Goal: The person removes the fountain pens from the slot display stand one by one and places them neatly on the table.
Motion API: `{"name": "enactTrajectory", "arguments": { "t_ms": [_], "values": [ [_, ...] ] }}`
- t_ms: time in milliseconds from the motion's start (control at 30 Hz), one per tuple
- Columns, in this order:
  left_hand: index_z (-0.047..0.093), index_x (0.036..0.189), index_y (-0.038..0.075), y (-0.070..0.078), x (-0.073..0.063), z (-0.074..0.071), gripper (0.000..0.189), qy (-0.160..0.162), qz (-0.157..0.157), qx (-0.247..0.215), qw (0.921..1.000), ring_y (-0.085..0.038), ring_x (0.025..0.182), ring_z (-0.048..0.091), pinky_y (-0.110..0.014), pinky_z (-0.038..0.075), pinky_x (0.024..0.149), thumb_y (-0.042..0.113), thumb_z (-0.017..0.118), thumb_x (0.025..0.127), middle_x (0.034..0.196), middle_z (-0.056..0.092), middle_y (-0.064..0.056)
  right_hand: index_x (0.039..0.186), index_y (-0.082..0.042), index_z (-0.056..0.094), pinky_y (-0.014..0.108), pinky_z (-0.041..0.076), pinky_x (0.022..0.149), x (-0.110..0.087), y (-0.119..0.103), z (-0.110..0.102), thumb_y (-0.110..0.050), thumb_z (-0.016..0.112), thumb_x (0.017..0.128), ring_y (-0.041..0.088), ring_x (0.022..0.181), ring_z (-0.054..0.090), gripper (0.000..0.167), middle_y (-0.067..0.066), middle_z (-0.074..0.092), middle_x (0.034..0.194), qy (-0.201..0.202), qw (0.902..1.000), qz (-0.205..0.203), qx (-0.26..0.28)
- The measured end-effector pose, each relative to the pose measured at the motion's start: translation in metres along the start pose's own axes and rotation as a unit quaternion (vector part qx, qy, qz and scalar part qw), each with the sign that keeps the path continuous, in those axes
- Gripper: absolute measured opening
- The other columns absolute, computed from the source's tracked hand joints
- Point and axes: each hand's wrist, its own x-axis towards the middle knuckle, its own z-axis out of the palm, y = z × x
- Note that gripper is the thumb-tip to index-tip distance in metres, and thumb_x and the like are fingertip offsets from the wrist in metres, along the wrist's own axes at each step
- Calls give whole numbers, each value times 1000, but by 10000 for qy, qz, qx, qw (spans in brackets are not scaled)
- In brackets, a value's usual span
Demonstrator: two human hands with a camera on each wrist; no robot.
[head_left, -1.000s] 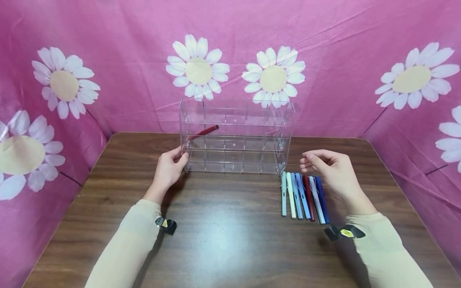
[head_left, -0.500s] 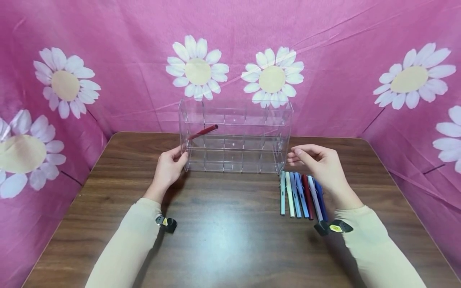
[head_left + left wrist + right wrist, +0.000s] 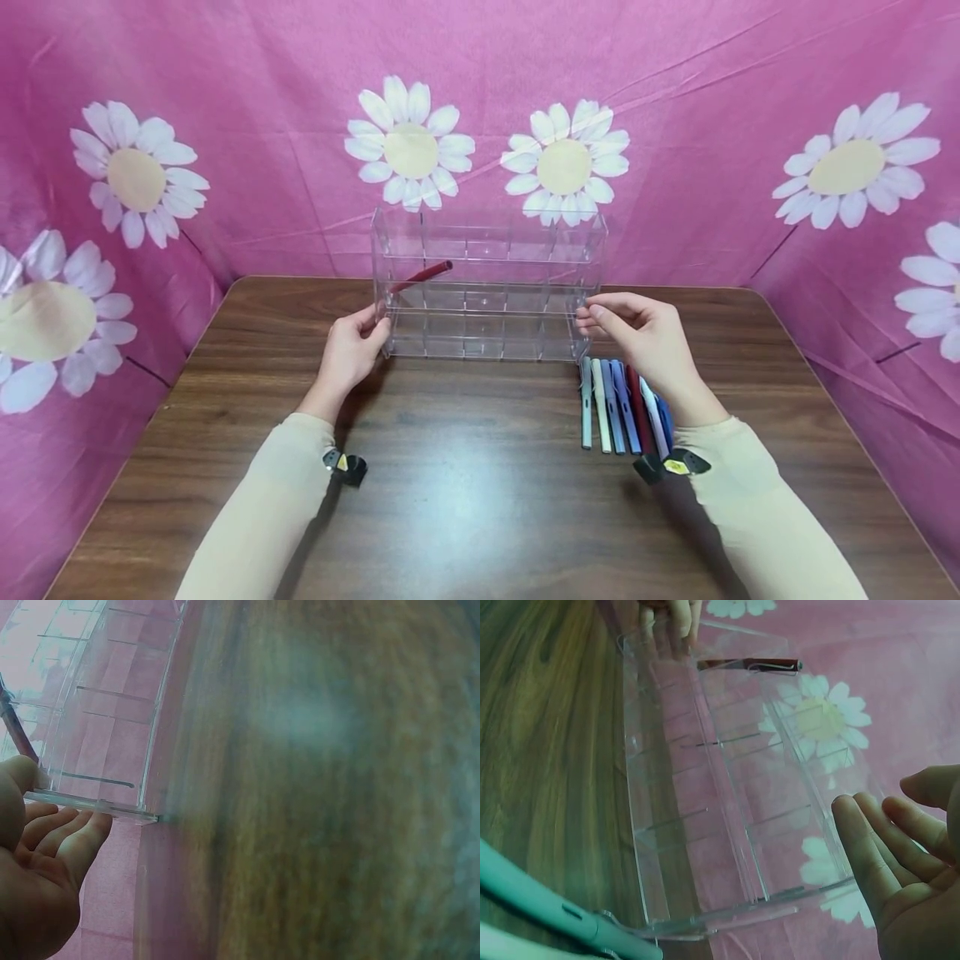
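A clear acrylic rack (image 3: 483,346) with tiered compartments stands at the back of the table. My left hand (image 3: 348,354) grips its left side wall; in the left wrist view the thumb lies on one face and the fingers on the other. A dark red pen (image 3: 422,277) leans in a left-hand compartment, its end pointing up and right; the right wrist view shows its clip. My right hand (image 3: 647,337) is at the rack's right side with fingers loosely bent and thumb apart, holding nothing. Whether its fingertips touch the rack I cannot tell.
A row of several pens lies front of the rack's right corner: a teal pen (image 3: 587,408), a pale cream pen (image 3: 602,408), blue ones, a dark red and a whitish one, partly under my right wrist. Behind the wooden table (image 3: 450,500) hangs pink flowered cloth (image 3: 487,50).
My right hand has moved left, from above the right end of the pen row to the rack's right side. My left hand, the rack and the red pen look unchanged.
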Motion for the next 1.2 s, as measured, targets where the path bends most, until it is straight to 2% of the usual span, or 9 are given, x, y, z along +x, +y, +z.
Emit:
{"name": "enactTrajectory", "arguments": {
  "t_ms": [100, 200, 300, 400, 567, 667, 800, 1067, 1200],
  "values": [
    [67, 145, 4, 0, 0, 0, 41, 9, -34, 46, 10000, -19, 102, 73, -16, 54, 89, 15, 61, 107, 127, 77, -18, 123, 12, 71, 27, 65, 86, 3, -2, 5, -9, 69, 105, 12, 91, 81, 28, -3, 84, 104, -15, 10000, -21, -50],
    [67, 146, 4, 0, 0, 0, 41, -15, -53, 66, 10000, -23, 106, 74, -29, 58, 97, 15, 61, 107, 128, 77, -18, 124, 15, 69, 26, 65, 86, 5, -2, 10, -7, 69, 105, 11, 91, 81, 29, -4, 84, 104, -8, 10000, -71, -48],
    [66, 147, 4, 0, 0, 0, 42, -38, -85, 40, 9999, -27, 110, 74, -42, 59, 104, 16, 60, 107, 129, 76, -19, 122, 16, 69, 29, 65, 87, 8, -2, 15, -5, 69, 104, 14, 92, 82, 27, -1, 85, 103, -16, 9999, -101, 84],
    [65, 147, 4, 0, -1, 0, 42, -30, -122, -31, 9999, -30, 111, 74, -48, 58, 106, 15, 60, 107, 130, 75, -19, 121, 13, 71, 32, 66, 88, 11, -1, 19, -4, 69, 104, 15, 92, 82, 24, 0, 85, 103, 11, 9998, -135, 118],
    [66, 147, 4, 0, 0, 1, 42, -14, -121, -24, 9999, -28, 109, 74, -44, 60, 104, 15, 61, 107, 129, 76, -19, 121, 6, 75, 29, 66, 87, 14, -1, 23, -7, 70, 104, 16, 93, 82, 22, -4, 85, 103, 73, 9998, -143, -94],
    [66, 147, 5, -1, 0, 1, 41, -2, -111, 7, 9999, -26, 107, 74, -40, 60, 102, 15, 61, 107, 129, 76, -18, 123, 4, 75, 25, 65, 88, 15, -1, 26, -11, 70, 105, 12, 94, 82, 24, -8, 84, 104, 64, 9995, -118, -288],
    [66, 146, 5, -2, 0, 2, 41, 11, -83, 1, 10000, -27, 107, 75, -42, 60, 101, 14, 61, 107, 128, 76, -18, 125, 2, 76, 23, 64, 90, 18, -3, 29, -15, 71, 105, 8, 93, 81, 26, -11, 84, 103, 67, 9992, -49, -381],
    [67, 146, 4, -1, -1, 2, 40, 18, -57, -12, 10000, -29, 108, 74, -48, 59, 105, 14, 61, 107, 128, 76, -19, 124, 4, 76, 23, 63, 93, 25, -5, 40, -11, 72, 104, 14, 93, 82, 25, -6, 84, 105, 69, 9999, -116, -105],
    [67, 146, 5, -1, 0, 1, 40, 32, -44, 20, 10000, -26, 106, 74, -44, 59, 103, 14, 61, 107, 127, 77, -19, 125, 8, 74, 30, 64, 94, 29, -5, 46, -10, 72, 103, 11, 93, 81, 28, -1, 84, 108, 20, 9999, -139, 92]
  ]
}}
